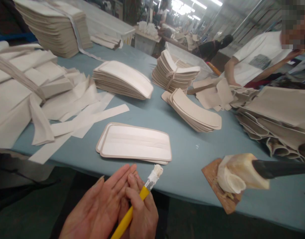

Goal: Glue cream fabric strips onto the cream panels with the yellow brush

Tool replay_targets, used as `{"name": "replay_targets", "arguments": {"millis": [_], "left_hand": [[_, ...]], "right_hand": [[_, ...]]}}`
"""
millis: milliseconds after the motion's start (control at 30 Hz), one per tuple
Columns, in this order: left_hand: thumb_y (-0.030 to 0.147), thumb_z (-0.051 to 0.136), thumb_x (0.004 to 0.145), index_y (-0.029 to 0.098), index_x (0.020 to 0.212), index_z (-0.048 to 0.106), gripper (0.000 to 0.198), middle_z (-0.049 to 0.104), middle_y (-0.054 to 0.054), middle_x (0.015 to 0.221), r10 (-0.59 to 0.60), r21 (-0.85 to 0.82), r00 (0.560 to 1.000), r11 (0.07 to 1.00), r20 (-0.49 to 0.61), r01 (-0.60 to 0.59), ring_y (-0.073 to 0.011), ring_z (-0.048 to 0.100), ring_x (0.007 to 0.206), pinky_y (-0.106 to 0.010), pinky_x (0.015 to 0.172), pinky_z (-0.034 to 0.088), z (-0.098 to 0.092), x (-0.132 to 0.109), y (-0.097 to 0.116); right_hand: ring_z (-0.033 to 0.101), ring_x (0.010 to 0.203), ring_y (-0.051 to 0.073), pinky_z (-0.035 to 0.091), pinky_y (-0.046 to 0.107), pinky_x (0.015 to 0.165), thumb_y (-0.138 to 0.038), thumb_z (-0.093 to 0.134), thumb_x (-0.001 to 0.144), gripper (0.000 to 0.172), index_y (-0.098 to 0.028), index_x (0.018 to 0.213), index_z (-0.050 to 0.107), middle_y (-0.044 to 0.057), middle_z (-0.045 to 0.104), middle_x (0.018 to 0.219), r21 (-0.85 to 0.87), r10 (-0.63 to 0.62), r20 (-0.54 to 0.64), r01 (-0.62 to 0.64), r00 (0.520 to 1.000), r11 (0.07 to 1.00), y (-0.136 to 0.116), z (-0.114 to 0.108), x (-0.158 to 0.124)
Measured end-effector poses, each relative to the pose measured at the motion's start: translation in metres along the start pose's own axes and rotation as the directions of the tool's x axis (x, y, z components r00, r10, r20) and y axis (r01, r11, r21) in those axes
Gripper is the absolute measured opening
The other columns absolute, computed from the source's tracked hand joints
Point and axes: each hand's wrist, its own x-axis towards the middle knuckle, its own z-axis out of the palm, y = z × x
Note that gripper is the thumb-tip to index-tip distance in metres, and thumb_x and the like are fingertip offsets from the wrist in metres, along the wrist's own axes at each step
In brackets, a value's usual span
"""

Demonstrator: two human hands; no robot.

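A yellow-handled glue brush (137,202) is gripped in my right hand (143,212), its bristles coated white and pointing up toward the table. Beside it, my left hand (100,202) lies palm up with fingers stretched out, touching the fingers of the right. Just beyond both hands, a few rounded rectangular panels (136,141) lie overlapped on the blue table, white on top with beige borders. Off to the right, a glue-crusted pot (232,172) with a black handle rests on a brown board (212,171).
White fabric strips (92,121) and bundled pieces (15,86) cover the left. Behind the panels stand a curved panel stack (122,78), a tied stack (174,71) and a beige stack (194,111). Rolled beige pieces (279,116) lie right. A person in a white shirt (262,58) stands across the table.
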Motion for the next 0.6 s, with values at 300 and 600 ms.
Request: {"name": "replay_targets", "arguments": {"millis": [300, 600], "left_hand": [[0.063, 0.074, 0.087, 0.036, 0.140, 0.072, 0.060, 0.056, 0.000, 0.163, -0.024, 0.159, 0.997, 0.987, -0.075, 0.036, -0.0294, 0.037, 0.161, -0.042, 0.133, 0.034, -0.011, -0.002, -0.018], [0.053, 0.093, 0.073, 0.025, 0.121, 0.082, 0.056, 0.078, -0.013, 0.134, 0.167, 0.385, 0.949, 0.921, -0.267, -0.053, -0.0342, 0.071, 0.129, -0.038, 0.105, 0.062, 0.004, 0.005, -0.003]], "right_hand": [[0.075, 0.123, 0.028, 0.067, 0.041, 0.099, -0.023, 0.053, 0.107, 0.025, -0.017, 0.130, 0.062, 0.018, 0.077, 0.131, -0.044, 0.025, 0.033, -0.023, 0.999, 0.999, 0.012, -0.010, 0.016], [0.075, 0.124, 0.028, 0.061, 0.045, 0.108, -0.025, 0.055, 0.109, 0.012, -0.027, 0.111, 0.066, 0.007, 0.083, 0.119, -0.063, 0.034, 0.070, -0.029, 0.997, 0.998, 0.006, -0.022, -0.015]]}}
